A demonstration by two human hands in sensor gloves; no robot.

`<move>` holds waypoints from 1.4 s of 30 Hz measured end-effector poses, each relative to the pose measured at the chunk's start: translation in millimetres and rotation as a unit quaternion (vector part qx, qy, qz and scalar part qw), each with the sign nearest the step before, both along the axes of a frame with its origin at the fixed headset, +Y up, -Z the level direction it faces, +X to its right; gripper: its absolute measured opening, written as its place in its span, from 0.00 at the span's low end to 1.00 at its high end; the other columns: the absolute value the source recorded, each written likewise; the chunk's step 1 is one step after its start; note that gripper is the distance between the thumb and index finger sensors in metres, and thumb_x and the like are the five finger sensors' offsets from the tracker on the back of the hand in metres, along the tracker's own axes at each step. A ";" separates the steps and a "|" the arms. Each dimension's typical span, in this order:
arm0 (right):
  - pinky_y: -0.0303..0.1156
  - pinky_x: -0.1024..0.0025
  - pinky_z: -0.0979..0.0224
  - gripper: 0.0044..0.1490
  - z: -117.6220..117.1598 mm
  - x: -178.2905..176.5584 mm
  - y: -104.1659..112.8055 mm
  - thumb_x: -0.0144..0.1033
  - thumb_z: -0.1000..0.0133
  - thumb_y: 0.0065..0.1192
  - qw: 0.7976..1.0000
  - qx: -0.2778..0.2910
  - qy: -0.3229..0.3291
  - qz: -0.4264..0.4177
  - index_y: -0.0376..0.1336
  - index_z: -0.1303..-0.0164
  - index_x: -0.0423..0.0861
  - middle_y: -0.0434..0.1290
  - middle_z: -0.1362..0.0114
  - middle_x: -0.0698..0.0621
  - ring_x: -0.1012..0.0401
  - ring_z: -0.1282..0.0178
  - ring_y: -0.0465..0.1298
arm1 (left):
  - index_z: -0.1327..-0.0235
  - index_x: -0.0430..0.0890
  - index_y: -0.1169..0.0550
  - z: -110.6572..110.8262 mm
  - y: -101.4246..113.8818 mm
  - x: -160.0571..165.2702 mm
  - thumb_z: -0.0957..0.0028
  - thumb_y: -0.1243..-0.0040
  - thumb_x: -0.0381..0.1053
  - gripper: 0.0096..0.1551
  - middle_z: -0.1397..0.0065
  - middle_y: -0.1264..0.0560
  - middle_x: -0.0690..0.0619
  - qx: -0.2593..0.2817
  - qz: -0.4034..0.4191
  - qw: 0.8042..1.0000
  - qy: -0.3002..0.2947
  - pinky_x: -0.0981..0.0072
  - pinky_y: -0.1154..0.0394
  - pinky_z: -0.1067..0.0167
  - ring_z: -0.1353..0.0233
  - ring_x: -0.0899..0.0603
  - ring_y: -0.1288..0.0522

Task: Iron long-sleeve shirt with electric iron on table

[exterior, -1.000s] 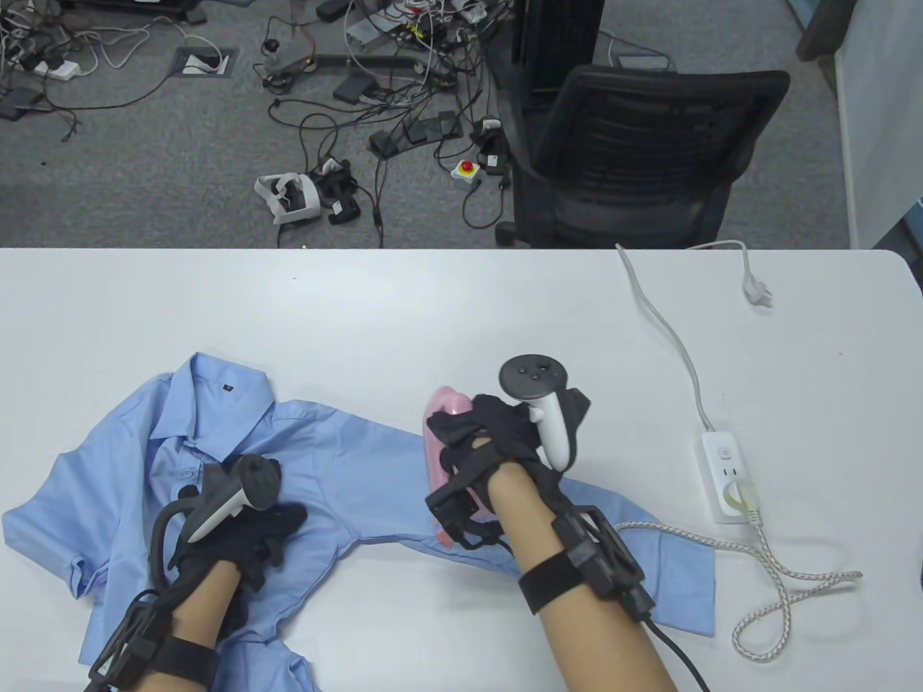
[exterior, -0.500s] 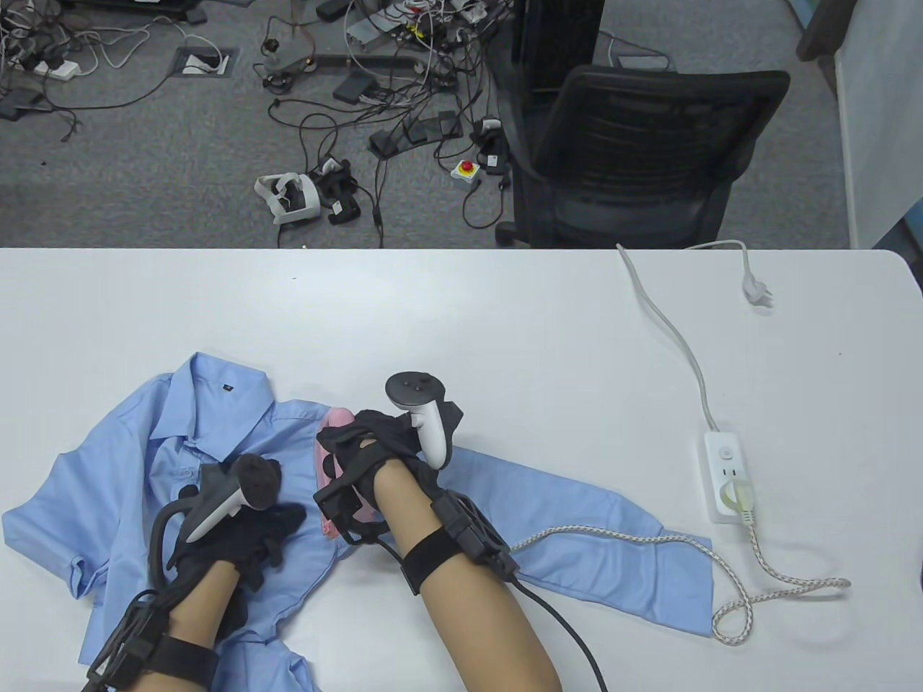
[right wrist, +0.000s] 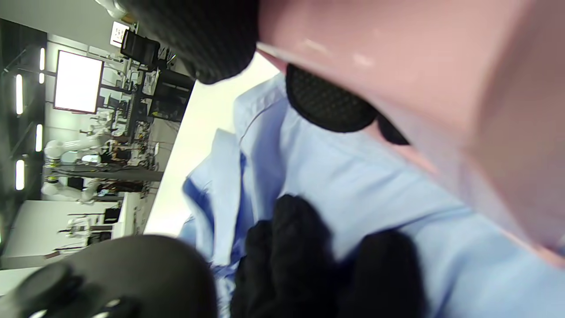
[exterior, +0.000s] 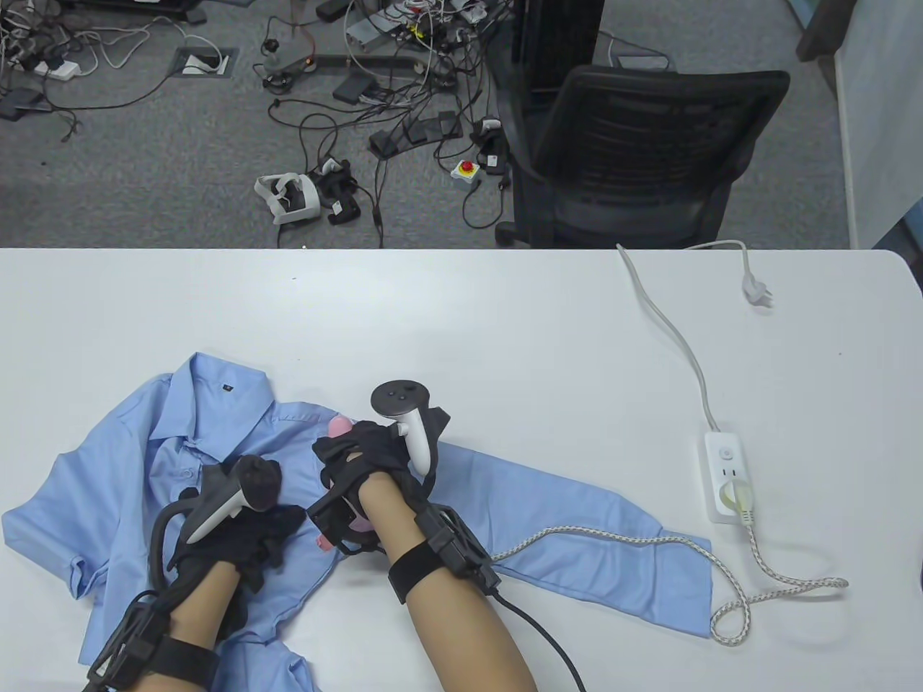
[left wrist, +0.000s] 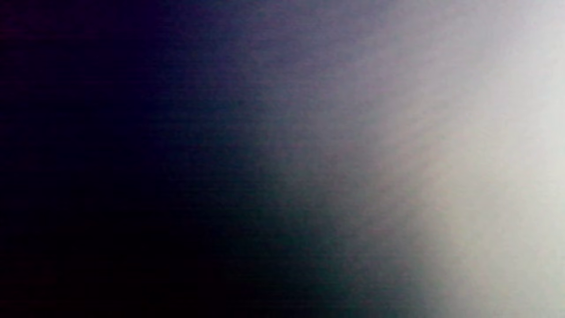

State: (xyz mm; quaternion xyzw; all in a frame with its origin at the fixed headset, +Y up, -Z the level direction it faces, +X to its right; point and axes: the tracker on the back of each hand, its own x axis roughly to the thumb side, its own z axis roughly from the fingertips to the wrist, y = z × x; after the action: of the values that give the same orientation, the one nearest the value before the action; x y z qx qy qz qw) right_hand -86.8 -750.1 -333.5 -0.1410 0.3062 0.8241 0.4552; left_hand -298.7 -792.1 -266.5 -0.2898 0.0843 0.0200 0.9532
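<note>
Slid left w/ right hand [exterior: 368, 454] grip holding it, iron [exterior: 337, 428] now near left hand [exterior: 238, 537] pressing shirt [exterior: 303, 461], nose away.

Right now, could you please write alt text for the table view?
A right hand grips a pink iron on a light blue shirt while the left hand presses the fabric flat; the iron's cord runs to a power strip.

The iron [exterior: 337, 497] sits on the shirt [exterior: 238, 447], right of the left hand [exterior: 238, 533]; the power strip [exterior: 728, 476] lies far right.
</note>
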 end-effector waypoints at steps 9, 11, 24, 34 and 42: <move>0.86 0.68 0.49 0.41 11.0 69.7 -8.7 0.53 0.55 0.63 0.998 -0.036 -0.040 -0.020 0.55 0.44 0.38 0.64 0.51 0.44 0.65 0.57 0.82 | 0.24 0.64 0.58 0.3 0.3 0.2 0.48 0.58 0.78 0.46 0.14 0.67 0.52 0.000 -0.001 1.000 0.001 0.31 0.67 0.27 0.16 0.42 0.68; 0.86 0.68 0.49 0.40 14.2 85.3 -8.9 0.53 0.55 0.64 0.998 -0.039 -0.054 -0.019 0.55 0.44 0.39 0.64 0.51 0.44 0.66 0.57 0.82 | 0.24 0.64 0.58 0.2 0.5 0.4 0.48 0.58 0.78 0.46 0.14 0.67 0.52 0.000 -0.002 1.000 0.000 0.31 0.67 0.27 0.16 0.42 0.68; 0.87 0.69 0.53 0.40 42.5 166.5 -7.6 0.55 0.55 0.64 0.989 -0.030 -0.148 0.000 0.59 0.46 0.37 0.69 0.53 0.45 0.65 0.61 0.85 | 0.24 0.64 0.58 0.0 0.9 1.0 0.48 0.59 0.78 0.45 0.14 0.66 0.52 0.000 -0.007 1.000 0.000 0.31 0.66 0.27 0.16 0.41 0.67; 0.87 0.68 0.51 0.40 76.0 232.9 -8.7 0.54 0.55 0.62 0.974 -0.049 -0.220 -0.021 0.56 0.46 0.37 0.67 0.52 0.45 0.65 0.58 0.84 | 0.24 0.64 0.57 -0.7 1.4 2.0 0.48 0.59 0.78 0.45 0.14 0.65 0.51 0.004 -0.017 1.000 -0.001 0.31 0.64 0.27 0.16 0.41 0.65; 0.87 0.68 0.51 0.40 95.3 277.5 -5.5 0.53 0.54 0.62 0.966 -0.050 -0.254 -0.016 0.56 0.46 0.37 0.67 0.51 0.45 0.64 0.58 0.84 | 0.24 0.64 0.57 -0.9 1.6 2.9 0.48 0.59 0.78 0.45 0.14 0.65 0.51 0.003 -0.019 1.000 -0.001 0.31 0.64 0.27 0.16 0.41 0.65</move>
State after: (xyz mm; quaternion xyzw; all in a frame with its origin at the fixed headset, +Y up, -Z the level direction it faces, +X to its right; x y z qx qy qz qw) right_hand 190.8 -755.6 -238.1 -0.3631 0.2237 0.7377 0.5233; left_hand -295.8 -790.5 -267.4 -0.2852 0.0892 0.0020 0.9543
